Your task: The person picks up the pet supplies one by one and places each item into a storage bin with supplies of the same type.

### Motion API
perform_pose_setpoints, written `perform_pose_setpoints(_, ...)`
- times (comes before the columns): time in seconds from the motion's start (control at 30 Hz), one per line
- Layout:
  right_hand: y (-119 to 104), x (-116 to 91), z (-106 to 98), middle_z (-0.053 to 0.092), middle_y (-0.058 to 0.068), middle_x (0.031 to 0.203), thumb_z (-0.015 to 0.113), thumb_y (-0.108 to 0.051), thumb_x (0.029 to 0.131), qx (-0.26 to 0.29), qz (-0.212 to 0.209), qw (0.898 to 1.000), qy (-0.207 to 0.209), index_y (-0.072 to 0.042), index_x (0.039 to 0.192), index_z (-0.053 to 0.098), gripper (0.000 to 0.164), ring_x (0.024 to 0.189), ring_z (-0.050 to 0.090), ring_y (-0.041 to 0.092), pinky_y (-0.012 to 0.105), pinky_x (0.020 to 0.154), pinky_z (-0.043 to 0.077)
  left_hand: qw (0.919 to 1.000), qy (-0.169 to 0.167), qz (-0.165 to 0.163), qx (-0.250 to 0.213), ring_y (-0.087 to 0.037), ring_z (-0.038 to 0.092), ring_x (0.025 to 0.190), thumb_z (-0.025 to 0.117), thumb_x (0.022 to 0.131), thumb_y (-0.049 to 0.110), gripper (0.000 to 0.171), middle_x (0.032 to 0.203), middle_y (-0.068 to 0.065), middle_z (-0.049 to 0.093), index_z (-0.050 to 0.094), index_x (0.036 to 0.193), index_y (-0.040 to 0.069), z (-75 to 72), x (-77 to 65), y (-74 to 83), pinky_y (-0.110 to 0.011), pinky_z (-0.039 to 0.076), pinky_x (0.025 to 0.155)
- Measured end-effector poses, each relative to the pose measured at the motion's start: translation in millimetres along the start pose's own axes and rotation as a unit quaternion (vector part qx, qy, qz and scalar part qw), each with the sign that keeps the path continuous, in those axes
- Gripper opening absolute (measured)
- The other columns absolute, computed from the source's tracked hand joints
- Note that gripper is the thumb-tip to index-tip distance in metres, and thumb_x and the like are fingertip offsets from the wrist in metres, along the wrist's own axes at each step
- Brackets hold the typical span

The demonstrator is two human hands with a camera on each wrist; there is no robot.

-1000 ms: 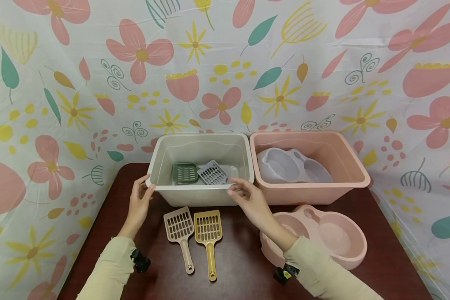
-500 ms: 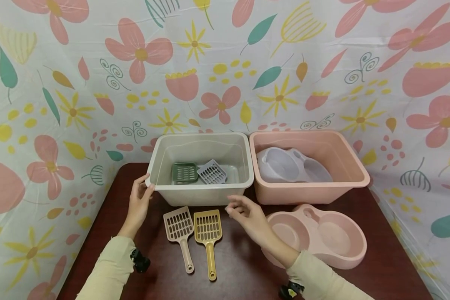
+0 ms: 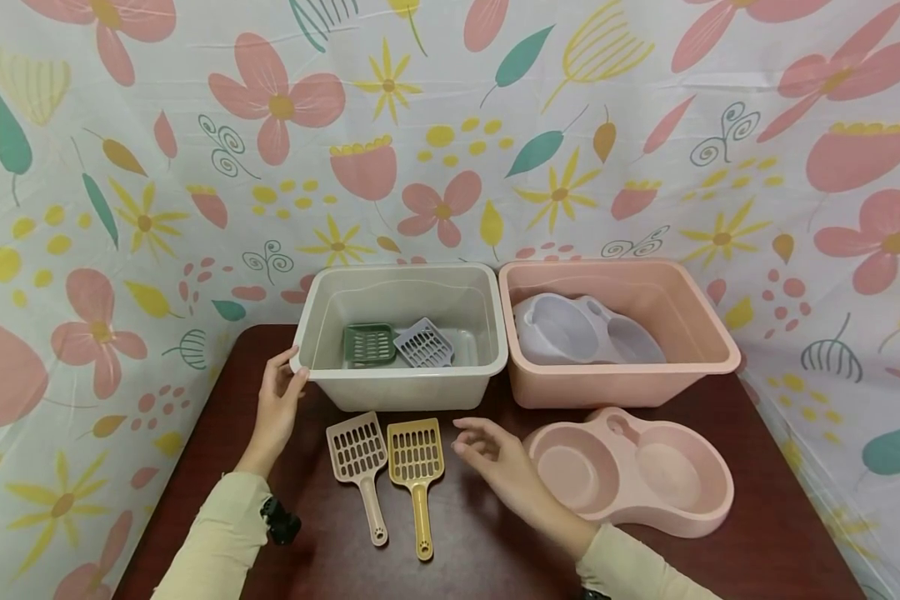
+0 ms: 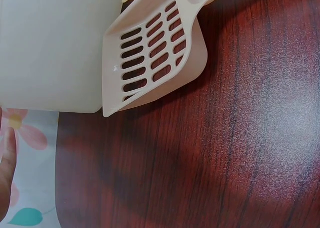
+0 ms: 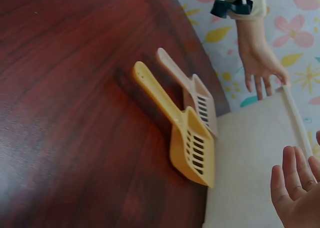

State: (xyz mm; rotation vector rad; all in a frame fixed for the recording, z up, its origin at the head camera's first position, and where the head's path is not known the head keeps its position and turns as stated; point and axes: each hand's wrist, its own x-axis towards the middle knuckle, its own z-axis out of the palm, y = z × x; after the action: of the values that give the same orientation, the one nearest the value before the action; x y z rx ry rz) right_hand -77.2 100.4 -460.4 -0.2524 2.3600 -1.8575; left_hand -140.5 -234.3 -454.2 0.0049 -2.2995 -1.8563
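Observation:
My left hand [image 3: 276, 400] touches the front-left corner of a light grey litter box [image 3: 401, 392], its fingers fairly straight along the outside. Inside the box lie a green litter scoop [image 3: 370, 360] and a grey-blue litter scoop [image 3: 441, 346]. In front of it a beige litter scoop [image 3: 367, 482] and a yellow litter scoop [image 3: 419, 482] rest side by side on the table, handles toward me. My right hand [image 3: 506, 467] hovers between the yellow scoop and a pink double bowl [image 3: 626, 471], fingers loosely bent and holding nothing. The right wrist view shows both scoops tilted, blades against the box.
A pink litter box [image 3: 607, 387] stands against the grey one on the right, with a lavender double bowl [image 3: 603, 333] inside. Both boxes back onto a flower-printed cloth [image 3: 450, 125]. The dark red wooden table [image 3: 487, 550] carries everything.
My right hand has left the front rim of the grey litter box and moved down toward me, over the table beside the pink double bowl. The left hand stays at the corner.

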Motion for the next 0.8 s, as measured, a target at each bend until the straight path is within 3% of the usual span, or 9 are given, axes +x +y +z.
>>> perform_pose_setpoints(0.33, 14.5, -10.2, 10.1, 0.068, 0.005, 0.099, 0.070, -0.014, 0.093, -0.012, 0.014, 1.000, -0.021, -0.005, 0.123, 0.066, 0.031, 0.086, 0.062, 0.011, 0.024, 0.078, 0.050, 1.0000, 0.002, 0.001, -0.010, -0.004, 0.049, 0.104, 0.048, 0.105, 0.012, 0.047, 0.132, -0.026, 0.047, 0.033, 0.148, -0.001, 0.4, 0.5, 1.2, -0.018, 0.042, 0.082)
perform_pose_setpoints(0.6, 26.7, -19.8, 18.2, 0.066, 0.006, 0.100, 0.068, -0.014, 0.095, 0.000, 0.028, 0.997, -0.067, 0.000, 0.126, 0.062, 0.035, 0.081, 0.063, 0.017, 0.024, 0.070, 0.050, 0.9999, 0.001, 0.001, -0.011, -0.004, 0.049, 0.104, 0.047, 0.105, 0.012, 0.047, 0.132, -0.024, 0.046, 0.033, 0.148, -0.001, 0.1, 0.5, 0.9, -0.018, 0.042, 0.082)
perform_pose_setpoints(0.8, 36.9, -25.9, 25.6, 0.066, 0.013, 0.101, 0.066, -0.011, 0.095, 0.020, 0.041, 0.995, -0.085, 0.004, 0.128, 0.059, 0.036, 0.077, 0.063, 0.024, 0.035, 0.061, 0.054, 0.9999, 0.003, -0.005, -0.012, -0.004, 0.049, 0.105, 0.047, 0.105, 0.012, 0.047, 0.132, -0.021, 0.047, 0.033, 0.148, -0.001, 0.1, 0.6, -0.3, -0.018, 0.042, 0.082)
